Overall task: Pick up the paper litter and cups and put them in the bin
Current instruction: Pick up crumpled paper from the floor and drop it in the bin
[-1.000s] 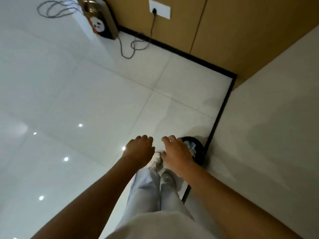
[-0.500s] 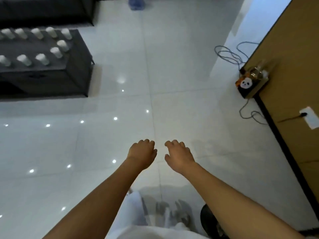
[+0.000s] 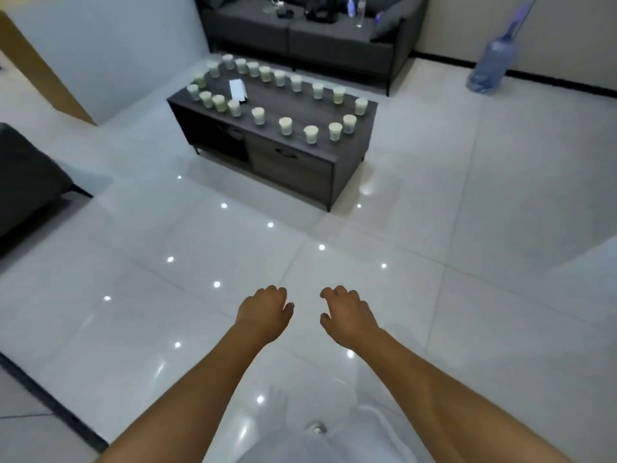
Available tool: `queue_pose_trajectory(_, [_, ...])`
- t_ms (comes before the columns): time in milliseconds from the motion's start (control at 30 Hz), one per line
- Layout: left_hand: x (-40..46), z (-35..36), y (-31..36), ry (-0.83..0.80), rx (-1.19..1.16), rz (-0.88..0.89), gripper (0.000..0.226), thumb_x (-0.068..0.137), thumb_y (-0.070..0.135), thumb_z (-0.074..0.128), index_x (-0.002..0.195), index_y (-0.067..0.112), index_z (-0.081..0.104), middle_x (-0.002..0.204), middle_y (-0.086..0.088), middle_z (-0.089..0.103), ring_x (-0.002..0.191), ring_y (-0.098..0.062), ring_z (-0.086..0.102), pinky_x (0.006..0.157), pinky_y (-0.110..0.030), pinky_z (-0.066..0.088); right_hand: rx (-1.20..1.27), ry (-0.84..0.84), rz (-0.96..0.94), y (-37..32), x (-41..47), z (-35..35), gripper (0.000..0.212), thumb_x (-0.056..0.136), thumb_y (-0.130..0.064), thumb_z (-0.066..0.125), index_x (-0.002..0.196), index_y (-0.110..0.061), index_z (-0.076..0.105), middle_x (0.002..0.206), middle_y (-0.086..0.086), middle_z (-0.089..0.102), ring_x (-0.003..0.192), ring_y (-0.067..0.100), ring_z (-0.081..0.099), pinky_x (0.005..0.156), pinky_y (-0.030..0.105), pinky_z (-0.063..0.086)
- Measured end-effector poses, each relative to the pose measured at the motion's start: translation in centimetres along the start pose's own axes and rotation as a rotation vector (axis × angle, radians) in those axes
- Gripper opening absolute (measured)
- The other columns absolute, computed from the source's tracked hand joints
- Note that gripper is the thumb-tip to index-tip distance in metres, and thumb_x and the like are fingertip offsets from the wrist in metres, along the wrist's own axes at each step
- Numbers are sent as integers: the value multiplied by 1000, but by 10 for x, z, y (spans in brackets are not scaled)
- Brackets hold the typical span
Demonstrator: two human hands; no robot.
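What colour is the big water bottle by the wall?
The water bottle is pale blue and see-through, seen in the head view, top right.

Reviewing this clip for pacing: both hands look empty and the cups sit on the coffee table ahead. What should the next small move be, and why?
Probably step forward to the coffee table and reach for a near-edge cup. The left hand and right hand hold nothing and hang over bare floor, well short of the cups.
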State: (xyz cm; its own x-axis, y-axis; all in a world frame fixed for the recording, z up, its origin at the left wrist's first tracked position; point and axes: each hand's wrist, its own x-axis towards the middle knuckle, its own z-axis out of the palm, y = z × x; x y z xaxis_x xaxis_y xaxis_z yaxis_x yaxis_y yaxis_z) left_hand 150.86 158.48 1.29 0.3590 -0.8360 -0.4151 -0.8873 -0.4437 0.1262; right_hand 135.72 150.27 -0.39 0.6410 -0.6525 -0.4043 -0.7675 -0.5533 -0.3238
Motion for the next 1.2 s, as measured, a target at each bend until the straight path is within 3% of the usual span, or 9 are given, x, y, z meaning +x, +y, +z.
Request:
queue_pose_trajectory(300, [113,-43,-109,-27,-123,-194,38,100,38,34,123,12,51,121,-5,55,110,-22,54,89,-33,46,-78,-104,-123,-76,178,-43,45,95,-26,46,139,-18,38,132,6,46,117,27,45,92,37,43])
queue_pose_trajectory(667, [280,-164,-249,61,-260,-417,37,100,38,35,118,12,54,115,-3,57,106,-21,56,84,-32,47,-153,-133,-284,-197,429,-142,44,95,-22,45,138,-17,38,131,6,46,118,27,43,94,38,40])
queue_pose_trajectory(867, [358,-210,-369,99,-330,-483,38,99,39,37,120,12,55,115,-4,57,106,-22,57,84,-32,46,-206,-155,-377,-299,553,-155,45,95,-25,45,139,-17,37,132,7,45,119,28,43,96,39,41])
queue_pose_trajectory(1200, [484,-325,-590,153,-306,-499,37,100,39,36,118,13,54,115,-4,56,106,-23,55,83,-32,45,-156,-128,-377,-480,747,-198,47,95,-23,45,141,-18,36,133,5,45,121,28,41,94,38,39])
